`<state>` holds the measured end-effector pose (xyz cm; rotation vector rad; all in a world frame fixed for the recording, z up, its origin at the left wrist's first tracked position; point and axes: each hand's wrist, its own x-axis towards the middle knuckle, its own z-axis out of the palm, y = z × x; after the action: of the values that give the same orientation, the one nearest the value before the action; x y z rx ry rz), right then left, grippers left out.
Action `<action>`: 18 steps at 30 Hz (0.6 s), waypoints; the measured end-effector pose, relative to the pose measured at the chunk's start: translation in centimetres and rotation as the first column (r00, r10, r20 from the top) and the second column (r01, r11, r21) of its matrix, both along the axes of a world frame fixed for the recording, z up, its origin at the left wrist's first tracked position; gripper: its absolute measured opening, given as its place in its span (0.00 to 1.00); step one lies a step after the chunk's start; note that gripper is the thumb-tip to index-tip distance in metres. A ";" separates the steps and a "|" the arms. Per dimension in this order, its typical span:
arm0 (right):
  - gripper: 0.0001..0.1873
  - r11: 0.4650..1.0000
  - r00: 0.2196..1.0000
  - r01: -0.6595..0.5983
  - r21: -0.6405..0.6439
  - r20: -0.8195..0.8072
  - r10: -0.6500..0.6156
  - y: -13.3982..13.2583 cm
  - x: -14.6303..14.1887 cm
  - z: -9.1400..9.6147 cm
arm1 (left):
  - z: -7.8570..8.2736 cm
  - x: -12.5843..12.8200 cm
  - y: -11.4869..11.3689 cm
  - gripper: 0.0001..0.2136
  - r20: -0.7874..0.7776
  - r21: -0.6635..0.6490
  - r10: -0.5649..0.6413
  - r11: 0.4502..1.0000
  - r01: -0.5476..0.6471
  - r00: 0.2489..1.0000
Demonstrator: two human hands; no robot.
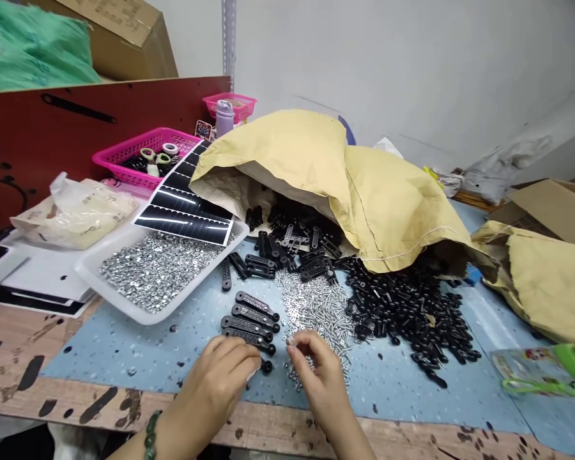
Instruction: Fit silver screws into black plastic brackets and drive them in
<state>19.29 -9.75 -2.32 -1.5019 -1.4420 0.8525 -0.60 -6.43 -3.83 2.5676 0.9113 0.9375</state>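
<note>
My left hand [223, 374] is closed low over the near end of a row of black plastic arms [249, 326]. The round tip of one more black arm [267, 367] sticks out from beneath its fingers, which hide the rest. To the right, my right hand [320, 374] pinches thumb and index finger together at the edge of the screw pile. A small pale glint shows at those fingertips, too small to name. Loose silver screws [323, 310] spread just behind and beside this hand.
A white tray [138, 313] holds small silver nuts, with a printed black sheet [186, 198] across its rim. Yellow sacks [287, 140] spill black parts [407, 306]. A pink basket [110, 156] stands behind left; a green-capped bottle [541, 370] lies right.
</note>
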 end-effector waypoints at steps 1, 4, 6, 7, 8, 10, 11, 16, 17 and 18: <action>0.08 0.999 0.997 0.009 -0.045 -0.075 -0.012 -0.3 -0.1 0.2 | 0.2 0.0 0.0 0.11 -0.012 -0.012 0.010 1.000 -0.010 1.000; 0.12 0.989 0.959 -0.015 -0.146 -0.283 -0.027 -1.2 -0.8 0.9 | 1.3 0.2 -0.2 0.14 -0.009 -0.055 0.020 0.998 -0.021 1.000; 0.13 0.988 0.939 -0.045 -0.146 -0.344 -0.008 -1.6 -1.3 1.4 | 2.2 0.7 -0.4 0.16 0.016 -0.066 -0.025 0.997 0.026 1.000; 0.13 0.990 0.938 -0.052 -0.133 -0.346 0.003 -1.7 -1.4 1.6 | 2.6 1.0 -0.4 0.16 0.026 -0.072 -0.053 0.996 0.054 0.998; 0.13 0.992 0.944 -0.054 -0.112 -0.329 0.015 -1.8 -1.5 1.8 | 3.0 1.3 -0.5 0.16 0.034 -0.078 -0.077 0.994 0.079 0.996; 0.12 0.996 0.970 -0.059 -0.061 -0.237 0.043 -2.0 -1.5 2.2 | 3.5 1.8 -0.6 0.15 0.045 -0.102 -0.104 0.989 0.108 0.994; 0.11 0.997 0.984 -0.067 -0.028 -0.166 0.062 -2.1 -1.4 2.3 | 3.7 2.0 -0.7 0.15 0.046 -0.107 -0.112 0.987 0.116 0.993; 0.14 0.989 0.957 -0.133 0.061 0.267 0.112 -3.8 -0.8 2.7 | 4.0 3.0 -1.1 0.16 -0.085 -0.060 -0.168 0.985 0.164 0.982; 0.15 0.988 0.938 -0.139 0.071 0.329 0.109 -4.7 -0.6 2.8 | 4.1 3.1 -1.1 0.17 -0.123 -0.049 -0.178 0.984 0.173 0.976; 0.16 0.987 0.931 -0.126 0.102 0.355 0.082 -5.8 -0.4 2.9 | 4.1 2.9 -1.0 0.18 -0.150 -0.040 -0.180 0.984 0.176 0.972</action>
<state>18.90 -15.51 0.60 -1.5473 -1.8143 0.5610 2.35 -7.46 0.32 2.6741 0.7095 0.6816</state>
